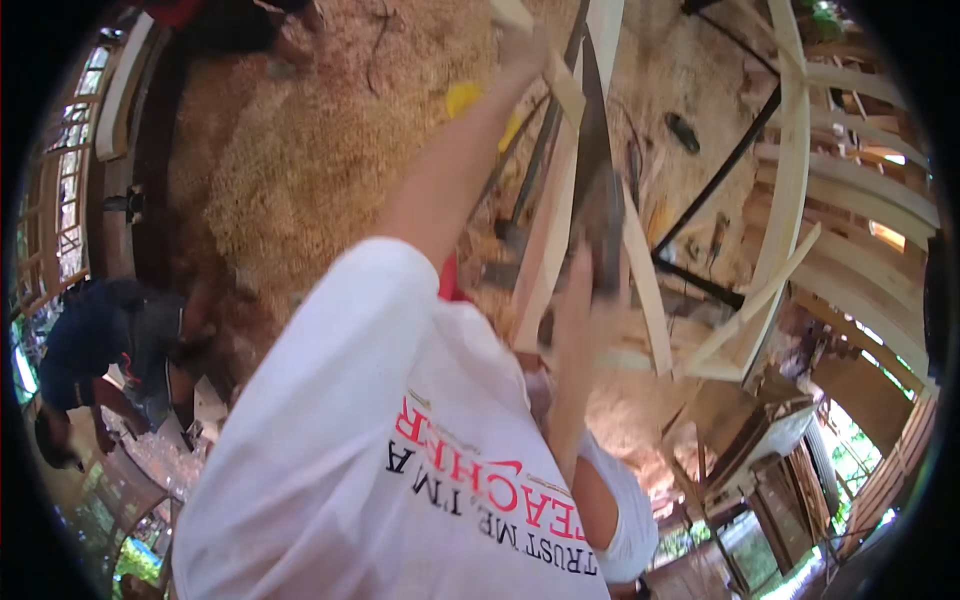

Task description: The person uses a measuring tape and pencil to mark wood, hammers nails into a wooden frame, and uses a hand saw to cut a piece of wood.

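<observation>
My left arm reaches far forward, and my left hand [530, 58] is closed on a short pale wooden strip [564, 92] at the top of the view. My right hand [583, 305] is lower and nearer my body, smeared by motion. Against it lies a long dark tapered blade [598, 150], like a handsaw's, pointing away from me; its handle cannot be made out. Long pale boards [550, 245] run beside and beneath the blade. A loose strip of wood [648, 290] slants just right of my right hand.
Wood shavings [290, 170] cover the ground at left. Dark metal bars [720, 165] and a curved pale board [792, 180] stand at right, beside stacked lumber [860, 230]. A dark shoe-like object [682, 132] lies on the ground. Another person [120, 340] bends over at far left.
</observation>
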Tool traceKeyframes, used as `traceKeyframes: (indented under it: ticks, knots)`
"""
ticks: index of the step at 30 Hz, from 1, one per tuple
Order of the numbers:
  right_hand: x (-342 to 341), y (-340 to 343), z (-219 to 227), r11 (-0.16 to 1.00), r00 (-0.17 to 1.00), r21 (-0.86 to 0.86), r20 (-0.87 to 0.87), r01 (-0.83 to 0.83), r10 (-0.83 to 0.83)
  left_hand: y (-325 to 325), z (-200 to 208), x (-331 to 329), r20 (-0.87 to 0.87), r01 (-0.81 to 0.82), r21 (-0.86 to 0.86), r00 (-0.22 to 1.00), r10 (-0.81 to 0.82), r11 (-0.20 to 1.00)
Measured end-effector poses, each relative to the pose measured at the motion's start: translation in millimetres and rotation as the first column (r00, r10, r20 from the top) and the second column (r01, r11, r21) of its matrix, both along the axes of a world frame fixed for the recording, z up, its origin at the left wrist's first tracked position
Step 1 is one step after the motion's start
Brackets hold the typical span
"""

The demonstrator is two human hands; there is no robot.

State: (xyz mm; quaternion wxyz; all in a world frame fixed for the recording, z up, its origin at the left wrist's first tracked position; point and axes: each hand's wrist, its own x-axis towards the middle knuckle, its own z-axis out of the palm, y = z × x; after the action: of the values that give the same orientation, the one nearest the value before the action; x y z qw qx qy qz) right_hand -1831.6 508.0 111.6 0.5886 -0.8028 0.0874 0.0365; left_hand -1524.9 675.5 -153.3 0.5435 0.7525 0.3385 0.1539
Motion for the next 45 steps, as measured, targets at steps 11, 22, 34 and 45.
traceKeyframes:
  ticks: [11,22,34,45]
  knots:
    - [127.7,22.0,-59.7,0.996,0.986,-0.088,0.167,0.036,-0.021,-7.1,13.5,15.3,0.063,0.016,-0.019,0.998,-0.015,1.000]
    - [-164.6,-40.4,68.1,0.994,0.981,0.049,-0.173,0.102,-0.092,-5.6,15.2,9.0,0.038,0.043,-0.009,0.998,-0.042,0.999]
    - [-13.0,-1.0,15.5,0.985,0.995,-0.152,-0.062,-0.082,0.074,34.0,1.5,0.4,-0.068,-0.021,-0.046,0.998,0.017,0.999]
    - [16.5,14.5,-40.3,0.997,0.996,-0.016,-0.058,-0.075,0.074,54.4,-21.2,-25.6,-0.166,-0.022,0.000,0.986,0.022,1.000]
